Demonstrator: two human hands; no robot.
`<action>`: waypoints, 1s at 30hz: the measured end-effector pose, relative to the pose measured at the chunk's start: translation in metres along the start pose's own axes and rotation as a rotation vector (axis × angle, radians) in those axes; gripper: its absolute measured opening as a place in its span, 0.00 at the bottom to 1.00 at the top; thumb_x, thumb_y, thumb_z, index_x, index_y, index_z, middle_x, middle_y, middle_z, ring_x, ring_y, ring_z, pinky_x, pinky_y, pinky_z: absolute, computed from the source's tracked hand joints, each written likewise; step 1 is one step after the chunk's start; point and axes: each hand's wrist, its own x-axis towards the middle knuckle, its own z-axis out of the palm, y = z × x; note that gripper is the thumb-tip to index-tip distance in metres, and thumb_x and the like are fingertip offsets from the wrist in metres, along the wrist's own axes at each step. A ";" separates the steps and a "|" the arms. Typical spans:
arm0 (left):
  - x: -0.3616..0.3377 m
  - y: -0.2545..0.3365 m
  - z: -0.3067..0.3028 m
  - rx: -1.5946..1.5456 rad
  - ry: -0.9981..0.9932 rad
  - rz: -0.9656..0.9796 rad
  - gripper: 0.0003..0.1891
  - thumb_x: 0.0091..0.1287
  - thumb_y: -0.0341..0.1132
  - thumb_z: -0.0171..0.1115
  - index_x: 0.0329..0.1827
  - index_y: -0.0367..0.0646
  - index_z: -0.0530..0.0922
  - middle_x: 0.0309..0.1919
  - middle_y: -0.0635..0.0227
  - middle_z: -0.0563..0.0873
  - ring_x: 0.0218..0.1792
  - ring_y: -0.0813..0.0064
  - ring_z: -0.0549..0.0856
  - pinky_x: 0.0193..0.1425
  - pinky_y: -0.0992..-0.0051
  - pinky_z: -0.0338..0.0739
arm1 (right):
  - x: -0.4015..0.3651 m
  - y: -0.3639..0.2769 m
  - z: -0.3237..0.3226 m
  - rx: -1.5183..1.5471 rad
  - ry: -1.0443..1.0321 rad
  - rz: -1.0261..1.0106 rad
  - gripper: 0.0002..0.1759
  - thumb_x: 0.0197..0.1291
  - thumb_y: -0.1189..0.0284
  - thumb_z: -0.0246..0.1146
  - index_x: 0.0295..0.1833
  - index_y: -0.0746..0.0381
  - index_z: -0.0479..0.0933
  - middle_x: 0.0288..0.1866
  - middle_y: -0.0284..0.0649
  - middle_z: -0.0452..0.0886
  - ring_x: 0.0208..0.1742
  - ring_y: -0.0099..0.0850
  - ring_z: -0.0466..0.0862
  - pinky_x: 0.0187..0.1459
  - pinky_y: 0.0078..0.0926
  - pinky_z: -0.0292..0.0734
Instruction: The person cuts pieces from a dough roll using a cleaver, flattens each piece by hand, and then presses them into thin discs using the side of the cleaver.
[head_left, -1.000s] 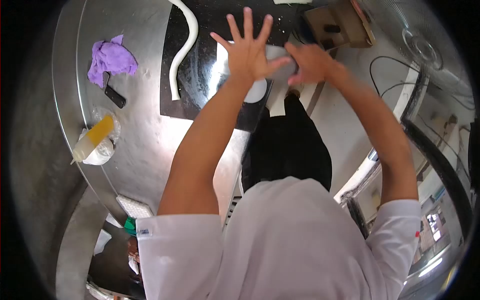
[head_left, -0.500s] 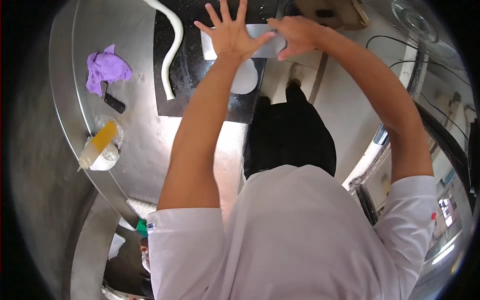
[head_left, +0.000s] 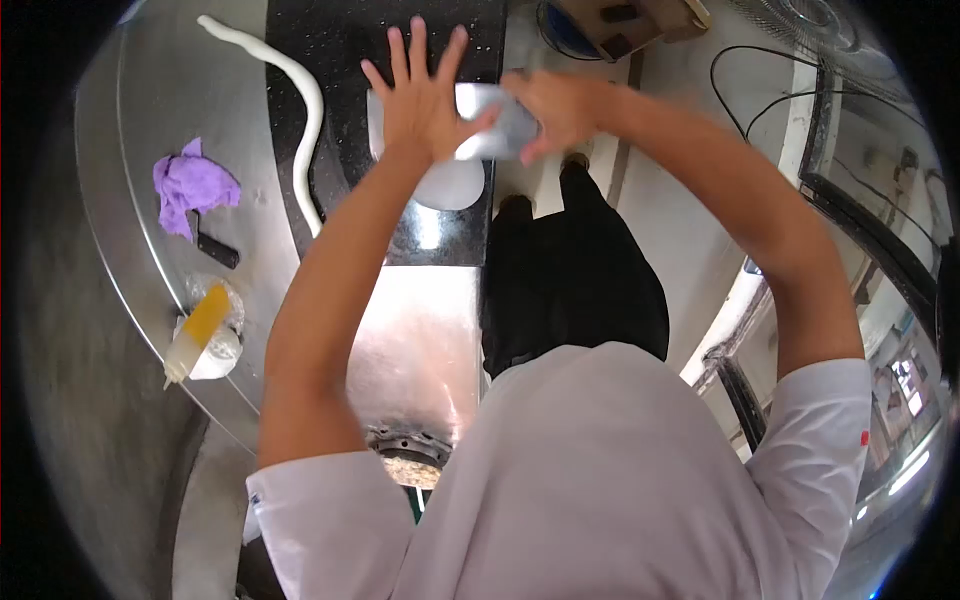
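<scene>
My left hand [head_left: 420, 115] lies with its fingers spread on a wide, flat metal blade [head_left: 470, 98]. My right hand [head_left: 560, 112] is closed around the blade's right end; any handle is hidden in the fingers. Just below the blade, a thin white round of dough [head_left: 452, 188] shows on the black speckled slab [head_left: 340, 45], its upper part covered. A long white rope of dough [head_left: 308, 110] curves along the slab's left side, its far end over the steel counter.
On the steel counter [head_left: 240, 190] at left are a purple cloth [head_left: 195, 185], a black-handled knife [head_left: 218, 250] partly under it, and a squeeze bottle of yellow liquid [head_left: 200, 330] beside clear plastic. A cardboard box [head_left: 650, 20] and a fan [head_left: 800, 15] stand at the upper right.
The view has shifted, so the counter things appear further left and lower. Both hands stay at the blade, which now looks blurred by motion. The dough round still shows below it.
</scene>
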 end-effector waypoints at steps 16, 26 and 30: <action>-0.040 0.002 -0.020 -0.027 -0.209 0.189 0.57 0.52 0.84 0.58 0.85 0.70 0.60 0.87 0.55 0.50 0.86 0.44 0.46 0.79 0.25 0.38 | -0.009 -0.011 0.042 0.166 -0.073 0.041 0.47 0.46 0.44 0.81 0.54 0.69 0.66 0.32 0.60 0.83 0.39 0.64 0.86 0.41 0.53 0.82; 0.034 -0.030 -0.031 -0.099 -0.121 0.305 0.57 0.52 0.72 0.69 0.85 0.63 0.59 0.86 0.56 0.53 0.85 0.46 0.51 0.82 0.31 0.43 | 0.013 -0.031 0.009 -0.025 0.052 0.271 0.49 0.45 0.44 0.82 0.56 0.71 0.68 0.39 0.62 0.85 0.44 0.61 0.88 0.49 0.49 0.84; -0.001 -0.022 -0.033 -0.043 -0.216 0.331 0.55 0.50 0.70 0.70 0.85 0.72 0.60 0.87 0.65 0.54 0.85 0.50 0.54 0.83 0.34 0.46 | -0.004 -0.037 0.064 0.011 0.188 0.233 0.50 0.44 0.43 0.83 0.55 0.72 0.69 0.38 0.61 0.85 0.43 0.63 0.87 0.47 0.51 0.84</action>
